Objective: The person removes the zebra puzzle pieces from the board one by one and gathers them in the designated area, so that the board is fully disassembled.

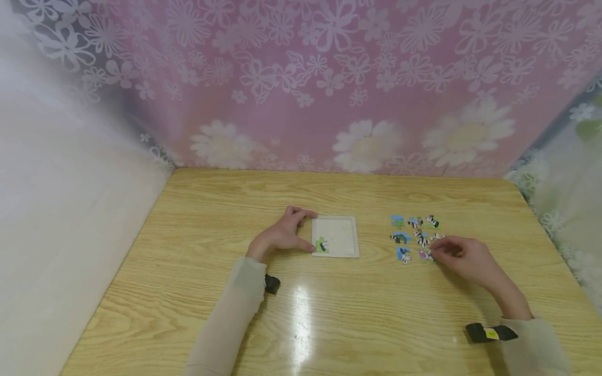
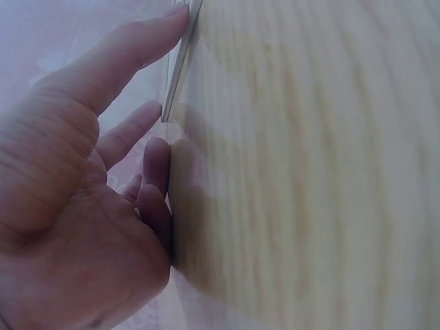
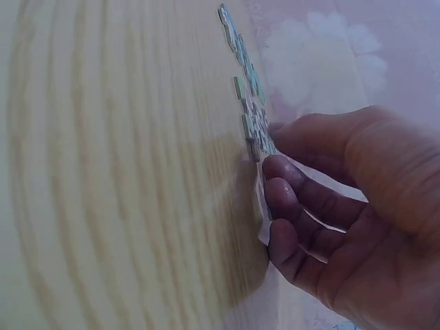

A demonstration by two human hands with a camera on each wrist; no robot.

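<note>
A white square puzzle tray (image 1: 356, 237) lies on the wooden table, with one green puzzle piece (image 1: 322, 245) in its lower left corner. My left hand (image 1: 284, 232) is at the tray's left side, its thumb and index finger spread to touch the two left corners. In the left wrist view the thumb and that finger meet the tray's thin edge. To the right lie several picture puzzle pieces (image 1: 400, 238) in loose rows. My right hand (image 1: 470, 259) has bent fingers at the pieces on the right; its fingertips touch or hover by them. Whether it pinches one is hidden.
The wood-grain table (image 1: 226, 209) stretches around the tray and pieces. A pink flowered curtain (image 1: 282, 104) hangs behind its far edge, with pale fabric at both sides. Black straps (image 1: 490, 333) with cameras are on the wrists.
</note>
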